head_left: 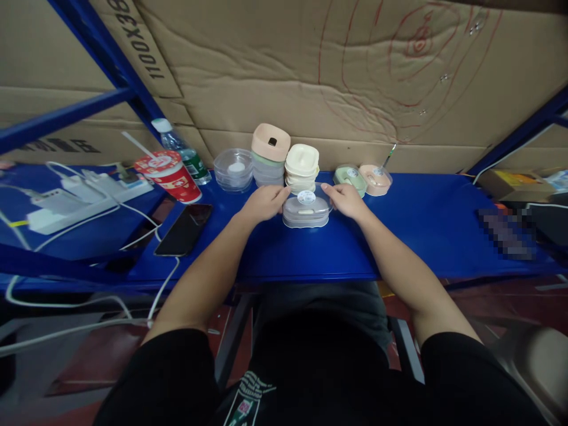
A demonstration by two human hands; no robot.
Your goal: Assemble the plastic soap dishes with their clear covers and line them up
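Observation:
A clear, greyish plastic container (pixel 306 211) with a round white label on its lid sits at the middle of the blue table (pixel 421 231). My left hand (pixel 266 203) grips its left edge, thumb along the rim. On the opposite edge my right hand (pixel 345 200) holds it the same way. Just behind it stands a stack of cream lids (pixel 302 161). Left of that stack, a pink piece (pixel 270 142) tops a pile of green and clear ones. Clear round bowls (pixel 233 170) are stacked farther left. Behind my right hand are a green container (pixel 350 178) and a pink container (pixel 376 179).
A red cup (pixel 173 180) with a straw, a green-labelled bottle (pixel 193 163) and a black phone (pixel 184 231) lie left. Farther left are a power strip (pixel 89 203) and white cables. Cardboard (pixel 266 65) backs the table. A small box (pixel 517 183) stands far right.

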